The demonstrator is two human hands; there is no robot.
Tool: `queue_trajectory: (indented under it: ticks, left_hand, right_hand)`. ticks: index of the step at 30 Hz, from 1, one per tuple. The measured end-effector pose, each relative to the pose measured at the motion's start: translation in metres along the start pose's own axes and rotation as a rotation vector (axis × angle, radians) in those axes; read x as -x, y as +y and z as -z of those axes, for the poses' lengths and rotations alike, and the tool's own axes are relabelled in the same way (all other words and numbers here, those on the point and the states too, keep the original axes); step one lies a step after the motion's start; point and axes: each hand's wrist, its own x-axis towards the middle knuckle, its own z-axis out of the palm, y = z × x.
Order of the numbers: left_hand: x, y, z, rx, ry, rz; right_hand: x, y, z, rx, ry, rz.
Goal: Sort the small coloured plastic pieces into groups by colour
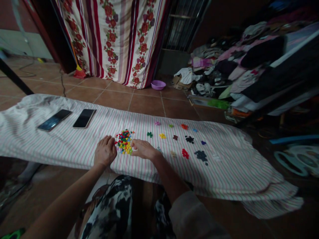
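Note:
A mixed pile of tiny coloured plastic pieces [124, 141] lies on a striped cloth [74, 146]. My left hand [106, 151] rests palm down at the pile's left edge, fingers bent but not closed into a fist. At the right edge, my right hand [144, 149] has its fingers curled in, the tips against the pieces; anything between them is too small to make out. To the right lie small single-colour groups, among them green pieces [150, 134], yellow pieces [162, 135], black pieces [189, 139], red pieces [185, 153] and dark grey pieces [201, 155].
Two phones, one dark [54, 120] and one with a light edge [84, 118], lie on the cloth at left. Beyond are a floral curtain [117, 43], a purple basin [158, 85] and a red broom [80, 73]. Clothes [224, 63] are heaped at right.

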Motion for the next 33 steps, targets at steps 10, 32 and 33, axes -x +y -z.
queue_trajectory:
  ticks: [10,32,33]
  left_hand:
    - [0.0,0.0,-0.001,-0.014,-0.002,0.024]
    - [0.002,-0.005,-0.004,-0.031,0.009,-0.035]
    - [0.002,-0.005,-0.004,-0.03,0.012,-0.039]
  right_hand:
    - [-0.007,0.001,-0.008,-0.039,0.087,0.012]
    - [0.0,-0.003,-0.008,-0.034,0.113,0.015]
    - [0.0,-0.003,-0.005,-0.046,0.114,0.02]
